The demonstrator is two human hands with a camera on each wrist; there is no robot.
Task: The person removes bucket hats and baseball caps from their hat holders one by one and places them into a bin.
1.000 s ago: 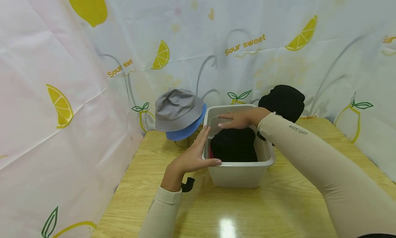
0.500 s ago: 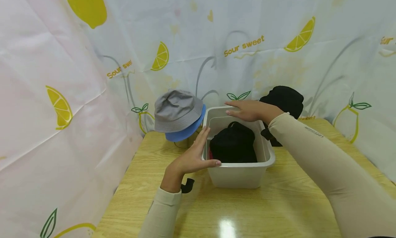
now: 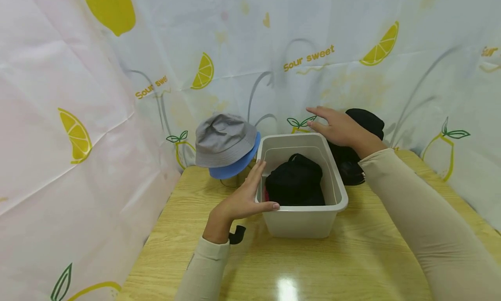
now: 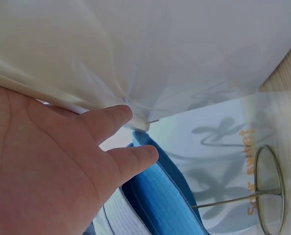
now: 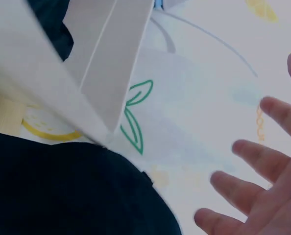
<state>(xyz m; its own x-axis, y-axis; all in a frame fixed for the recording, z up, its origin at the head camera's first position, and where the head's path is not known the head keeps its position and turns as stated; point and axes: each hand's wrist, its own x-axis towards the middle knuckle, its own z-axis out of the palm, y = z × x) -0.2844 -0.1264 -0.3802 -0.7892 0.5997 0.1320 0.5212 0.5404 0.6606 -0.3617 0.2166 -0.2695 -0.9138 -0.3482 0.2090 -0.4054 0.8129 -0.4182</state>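
A light grey plastic bin (image 3: 299,225) stands on the table with a black hat (image 3: 295,183) inside it. A sliver of red shows at that hat's left edge. My left hand (image 3: 240,201) rests against the bin's near left corner, fingers straight along the outside and thumb stretched over the front rim. Beyond the bin's right rim, my right hand (image 3: 340,129) hovers with spread fingers beside a black hat (image 3: 368,120) and hides part of it. In the right wrist view nothing lies between those fingers, and the black hat (image 5: 77,191) is below the bin's edge.
Left of the bin, a grey bucket hat (image 3: 225,140) sits over a blue hat (image 3: 235,167) on a wire stand (image 4: 270,192). Lemon-print cloth (image 3: 235,31) hangs behind the wooden table (image 3: 188,249). A strap (image 3: 237,234) shows by my left wrist.
My right hand has moved up and to the right, from over the bin to the black hat beyond its right rim. The left hand has stayed at the bin's corner.
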